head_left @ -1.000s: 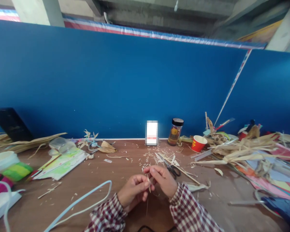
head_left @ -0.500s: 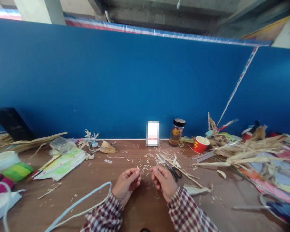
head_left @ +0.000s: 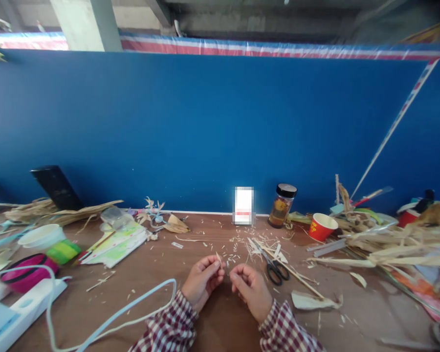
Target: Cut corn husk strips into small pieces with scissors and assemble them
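Note:
My left hand (head_left: 204, 279) is closed in a pinch on a small pale straw sliver (head_left: 218, 257) that sticks up from its fingertips. A few centimetres to its right, my right hand (head_left: 250, 288) has its fingers curled together; what they hold, if anything, is too small to see. Both hands hover low over the brown wooden table (head_left: 150, 298), near its front. Both sleeves are red-and-white checked. Black-handled scissors (head_left: 275, 268) lie just right of my right hand among scattered straw bits (head_left: 238, 247).
A blue partition (head_left: 205, 137) backs the table. A dark-lidded jar (head_left: 281, 205), a red paper cup (head_left: 321, 227) and a heap of dried husks (head_left: 396, 242) lie at the right. At left are a light blue cord (head_left: 124, 310), green paper (head_left: 115, 243), a white bowl (head_left: 42, 235) and tape rolls (head_left: 40, 266).
My hands were joined on the straw a second ago and have since pulled apart, the left keeping a sliver. The view has shifted, showing more of the table's left side.

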`<state>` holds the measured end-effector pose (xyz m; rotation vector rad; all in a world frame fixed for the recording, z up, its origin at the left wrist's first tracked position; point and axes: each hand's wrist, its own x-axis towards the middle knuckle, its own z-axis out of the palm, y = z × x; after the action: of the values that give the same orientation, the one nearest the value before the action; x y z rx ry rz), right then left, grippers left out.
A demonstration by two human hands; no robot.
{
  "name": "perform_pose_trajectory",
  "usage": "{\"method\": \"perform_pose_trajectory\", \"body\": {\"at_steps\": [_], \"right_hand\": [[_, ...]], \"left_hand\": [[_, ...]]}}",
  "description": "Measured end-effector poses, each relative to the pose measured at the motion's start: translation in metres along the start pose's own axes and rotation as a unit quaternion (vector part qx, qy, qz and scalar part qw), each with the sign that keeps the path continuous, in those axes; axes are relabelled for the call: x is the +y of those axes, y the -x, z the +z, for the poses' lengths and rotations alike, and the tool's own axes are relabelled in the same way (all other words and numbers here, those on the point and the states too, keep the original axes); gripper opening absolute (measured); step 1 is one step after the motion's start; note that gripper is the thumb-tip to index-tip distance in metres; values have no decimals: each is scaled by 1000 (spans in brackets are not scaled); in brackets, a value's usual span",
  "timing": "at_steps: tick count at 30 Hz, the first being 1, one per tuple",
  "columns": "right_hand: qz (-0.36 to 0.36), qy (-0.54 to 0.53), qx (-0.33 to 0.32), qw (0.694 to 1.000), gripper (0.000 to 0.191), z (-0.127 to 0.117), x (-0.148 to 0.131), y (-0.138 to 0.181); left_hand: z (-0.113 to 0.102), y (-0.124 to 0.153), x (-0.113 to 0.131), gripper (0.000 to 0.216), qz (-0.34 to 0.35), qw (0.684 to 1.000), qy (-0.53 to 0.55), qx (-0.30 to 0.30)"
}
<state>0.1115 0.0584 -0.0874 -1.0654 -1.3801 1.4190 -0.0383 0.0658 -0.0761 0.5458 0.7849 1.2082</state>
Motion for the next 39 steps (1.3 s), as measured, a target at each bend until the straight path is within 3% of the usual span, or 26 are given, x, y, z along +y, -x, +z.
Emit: {"method": "perform_pose_trajectory", "body": {"at_steps": [33,39], "right_hand": [[-48,71,8,996,23,4,-7,3],[-36,66,13,997,24,3,-6,4]], "left_hand": [[5,4,-2,18,3,998,-38,42],[7,5,-2,17,2,999,-43,23]]}}
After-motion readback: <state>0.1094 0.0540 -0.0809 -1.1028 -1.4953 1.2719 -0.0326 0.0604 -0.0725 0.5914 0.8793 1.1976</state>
